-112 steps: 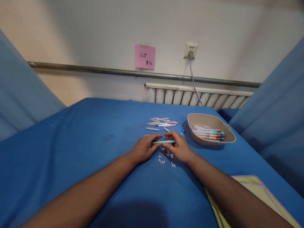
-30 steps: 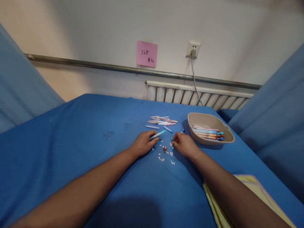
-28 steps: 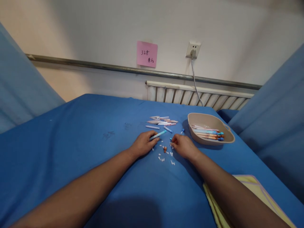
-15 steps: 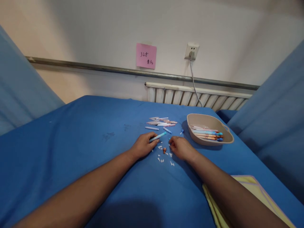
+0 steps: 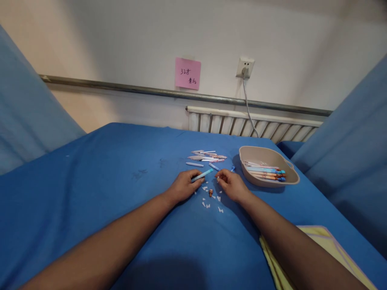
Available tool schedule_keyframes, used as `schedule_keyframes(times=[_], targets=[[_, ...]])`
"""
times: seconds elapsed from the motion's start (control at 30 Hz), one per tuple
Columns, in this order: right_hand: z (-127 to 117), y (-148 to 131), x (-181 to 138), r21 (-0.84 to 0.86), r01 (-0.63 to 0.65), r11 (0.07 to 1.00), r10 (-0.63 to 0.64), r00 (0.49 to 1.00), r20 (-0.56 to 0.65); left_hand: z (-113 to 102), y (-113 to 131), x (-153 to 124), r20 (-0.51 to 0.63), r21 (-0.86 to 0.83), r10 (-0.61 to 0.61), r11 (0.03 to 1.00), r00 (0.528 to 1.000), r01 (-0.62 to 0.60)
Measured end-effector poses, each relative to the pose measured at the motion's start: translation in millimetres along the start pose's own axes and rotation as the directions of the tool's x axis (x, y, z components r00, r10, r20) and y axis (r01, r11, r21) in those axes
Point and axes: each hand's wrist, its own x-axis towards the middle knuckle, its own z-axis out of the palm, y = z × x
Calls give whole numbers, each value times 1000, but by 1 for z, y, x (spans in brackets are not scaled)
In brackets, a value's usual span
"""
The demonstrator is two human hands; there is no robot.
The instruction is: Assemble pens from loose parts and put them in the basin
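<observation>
My left hand rests on the blue cloth and is closed around a light blue pen barrel that points up and to the right. Close beside it, my right hand is pinched on a tiny piece at its fingertips, too small to name. Between the two hands lie several small white bits and one small copper-coloured part. Just beyond the hands is a loose pile of pen parts.
A beige tray holding several pens stands to the right on the blue table. A yellow cloth lies at the lower right. Behind are a radiator, a socket with cable and a pink note.
The hands held the blue pen together 3.7 s ago; now only the left holds it. The right hand went to the small bits and has pinched one.
</observation>
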Motion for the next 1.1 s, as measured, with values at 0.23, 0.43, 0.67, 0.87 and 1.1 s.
schedule_keyframes(times=[0.23, 0.43, 0.67, 0.87, 1.1], targets=[[0, -5, 5, 541, -4, 841, 50, 996, -71, -4, 8, -2, 32, -2, 44, 999, 999, -44], [-6, -16, 4, 574, 2, 819, 48, 996, -71, -5, 10, -2, 54, 63, 58, 996, 997, -61], [-8, -16, 2, 483, 26, 875, 19, 996, -88, -6, 10, -3, 64, 97, 89, 991, 994, -95], [-10, -11, 2, 292, 77, 953, -33, 988, -152, -6, 11, -3, 72, 81, 72, 994, 995, -78], [-17, -22, -3, 139, 126, 982, -111, 988, -107, -8, 15, -4, 100, 157, 144, 975, 984, -158]])
